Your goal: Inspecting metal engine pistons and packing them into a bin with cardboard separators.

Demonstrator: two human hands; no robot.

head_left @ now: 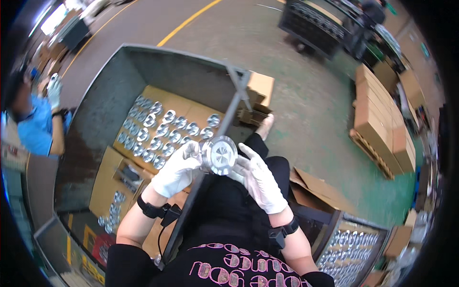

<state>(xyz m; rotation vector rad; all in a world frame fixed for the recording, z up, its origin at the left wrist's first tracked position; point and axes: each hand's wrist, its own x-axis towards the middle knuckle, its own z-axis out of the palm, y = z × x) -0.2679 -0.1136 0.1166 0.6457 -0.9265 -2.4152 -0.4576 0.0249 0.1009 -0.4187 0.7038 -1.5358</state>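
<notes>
My left hand [176, 171], in a white glove, grips a shiny round metal part [223, 155] by its left side. The part has a wide flanged face with a radial sheen, tilted up toward me, and a ridged body behind it. Just right of it is my right hand [260, 182], also gloved, its fingers stretched out and apart. Whether those fingertips touch the rim I cannot tell. Beyond my left hand, rows of similar metal parts [162, 129] lie on cardboard inside a large grey metal bin [177, 62].
A co-worker in a blue shirt [36, 124] stands beyond the bin's left side. At lower right is another bin of metal parts [348, 248]. Cardboard boxes [380, 119] sit on a pallet at right. A dark cart [313, 26] stands far back, with a person beside it.
</notes>
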